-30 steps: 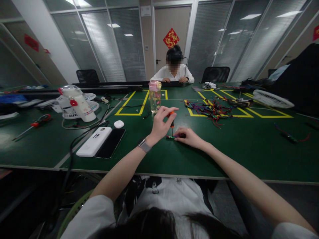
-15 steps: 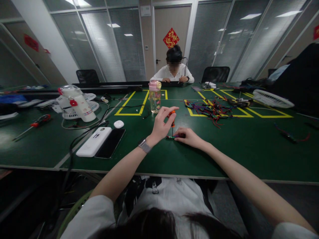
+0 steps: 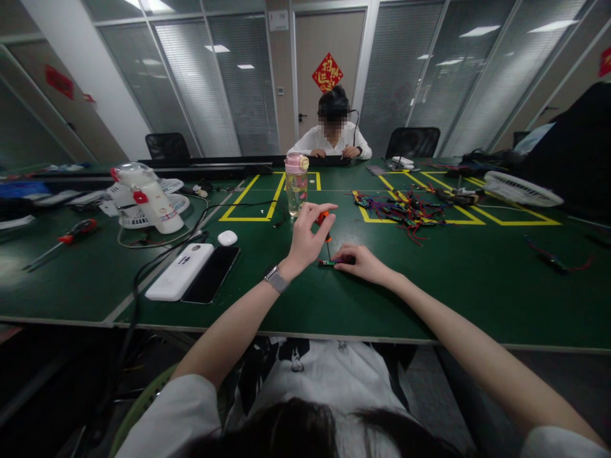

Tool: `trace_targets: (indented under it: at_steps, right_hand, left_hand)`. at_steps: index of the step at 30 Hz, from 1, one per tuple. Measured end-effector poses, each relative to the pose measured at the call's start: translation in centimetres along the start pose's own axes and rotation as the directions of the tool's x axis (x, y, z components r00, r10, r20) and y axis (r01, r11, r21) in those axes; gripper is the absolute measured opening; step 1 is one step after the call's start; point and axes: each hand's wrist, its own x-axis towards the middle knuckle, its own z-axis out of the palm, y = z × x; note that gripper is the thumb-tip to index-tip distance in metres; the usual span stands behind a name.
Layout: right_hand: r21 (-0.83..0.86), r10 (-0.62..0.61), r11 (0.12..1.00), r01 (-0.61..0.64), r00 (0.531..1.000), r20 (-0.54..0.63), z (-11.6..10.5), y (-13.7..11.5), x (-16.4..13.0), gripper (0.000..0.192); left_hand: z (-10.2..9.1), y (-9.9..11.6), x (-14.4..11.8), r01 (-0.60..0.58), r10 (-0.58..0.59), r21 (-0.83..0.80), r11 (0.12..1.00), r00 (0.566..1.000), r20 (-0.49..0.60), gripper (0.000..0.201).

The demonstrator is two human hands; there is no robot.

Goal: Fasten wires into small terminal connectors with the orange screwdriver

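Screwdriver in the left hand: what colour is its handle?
Orange and black, seen in the head view: the screwdriver stands upright in the left hand.

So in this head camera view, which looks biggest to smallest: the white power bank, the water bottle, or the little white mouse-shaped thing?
1. White power bank, though it lies nearest the camera.
2. Water bottle.
3. White mouse-shaped thing, clearly smallest.

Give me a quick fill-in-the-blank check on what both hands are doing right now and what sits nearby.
1. The left hand pinches a small orange-handled screwdriver, held ____ with its tip down.
2. The right hand presses a small green circuit board onto the ____ table.
3. Beyond the left hand stands a clear water bottle with a ____ lid.
4. The white power bank lies beside a ____ phone.

Missing words: upright; green; pink; black
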Motion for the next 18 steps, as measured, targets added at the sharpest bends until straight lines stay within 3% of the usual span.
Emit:
trace_targets:
  at_steps: [6,13,18]
  right_hand:
    - [0.006,0.005,1.000,-0.005,1.000,0.002,-0.06,-0.07,0.00,0.014]
    - [-0.015,0.013,1.000,-0.013,1.000,0.009,-0.06,-0.13,0.04,0.014]
    - [-0.013,0.006,1.000,-0.006,1.000,0.012,0.09,0.18,0.04,0.015]
  left_hand:
    - [0.19,0.10,-0.13,0.032,-0.029,-0.060,0.998,0.999,0.042,0.030]
    - [0.09,-0.20,-0.05,0.019,-0.018,0.019,1.000,0.999,-0.038,0.019]
    - [0.11,-0.31,-0.04,0.072,-0.070,-0.063,0.995,0.997,0.036,0.031]
